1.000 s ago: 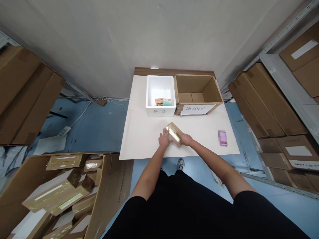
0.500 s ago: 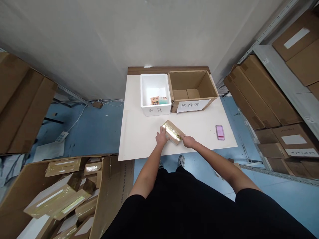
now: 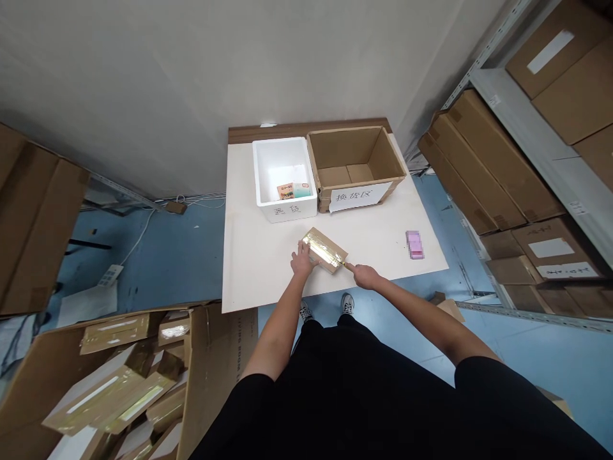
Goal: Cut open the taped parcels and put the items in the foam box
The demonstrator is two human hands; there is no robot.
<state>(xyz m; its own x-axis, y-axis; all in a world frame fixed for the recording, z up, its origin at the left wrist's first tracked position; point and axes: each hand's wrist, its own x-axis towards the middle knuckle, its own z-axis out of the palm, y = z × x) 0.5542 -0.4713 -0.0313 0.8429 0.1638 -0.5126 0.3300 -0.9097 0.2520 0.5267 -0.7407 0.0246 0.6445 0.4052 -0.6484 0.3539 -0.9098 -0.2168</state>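
Observation:
A small cardboard box (image 3: 325, 248) wrapped in shiny clear tape lies at an angle on the white tabletop (image 3: 258, 268). My left hand (image 3: 302, 260) grips its left end, fingers over the far edge and thumb along the near side. At the box's right end, my right hand (image 3: 364, 276) is closed around a slim yellowish box cutter (image 3: 344, 264); most of it is hidden in the fist. The cutter's tip meets the taped top near the right end.
Behind stand a white foam bin (image 3: 287, 214) with small printed packets (image 3: 293, 190) inside and an open, labelled carton (image 3: 361, 195). A pinkish item (image 3: 414, 245) lies at right. A large carton (image 3: 191, 358) of taped boxes is at lower left; shelves (image 3: 550, 172) line the right.
The view has shifted slightly. My right hand has drawn back a little from the box's right end, exposing more of the cutter. My left hand still grips the box.

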